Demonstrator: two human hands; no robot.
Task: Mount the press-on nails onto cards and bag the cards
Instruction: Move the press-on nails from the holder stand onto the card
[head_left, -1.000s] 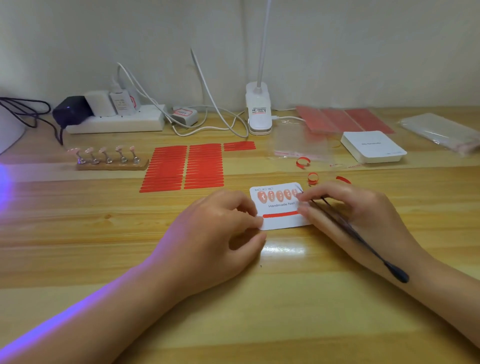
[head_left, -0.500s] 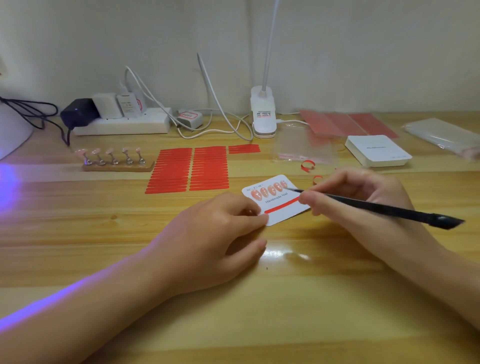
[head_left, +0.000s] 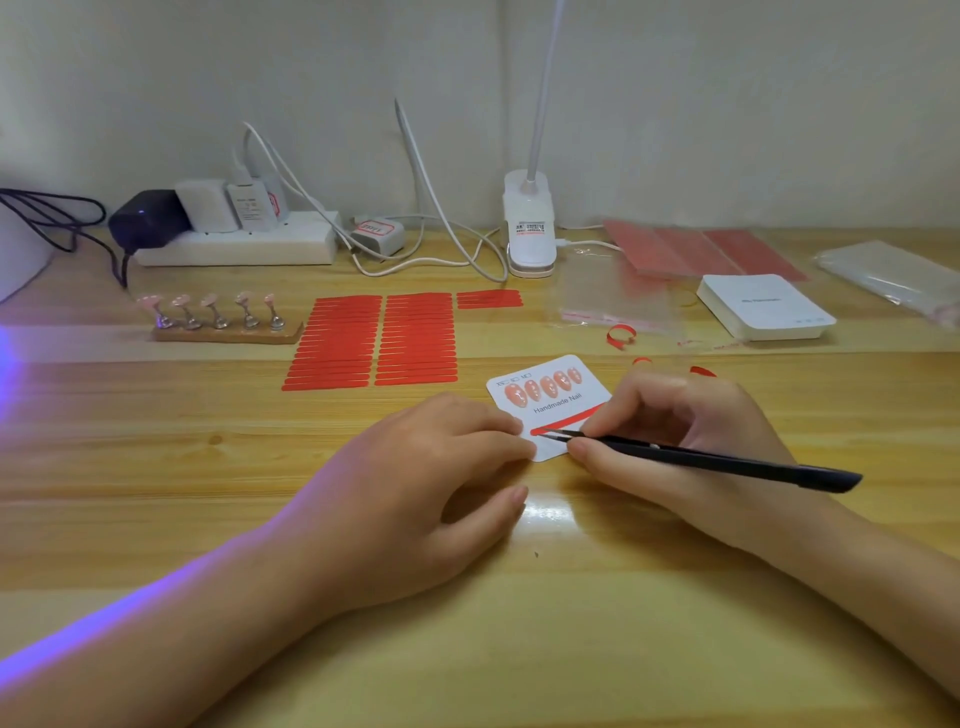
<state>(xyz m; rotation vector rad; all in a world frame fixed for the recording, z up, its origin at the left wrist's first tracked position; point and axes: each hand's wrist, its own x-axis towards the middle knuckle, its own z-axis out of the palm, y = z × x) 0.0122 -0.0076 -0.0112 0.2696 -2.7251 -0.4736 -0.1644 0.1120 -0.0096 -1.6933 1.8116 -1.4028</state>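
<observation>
White power strip (head_left: 234, 248) with plugged chargers at desk (head_left: 156, 467) back left. Clip lamp (head_left: 530, 228) behind, middle. Cables (head_left: 441, 218) between.

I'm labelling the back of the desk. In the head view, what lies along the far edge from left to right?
Black adapter → white power strip → small white charger → lamp clamp → red sheets → clear bags.
</observation>
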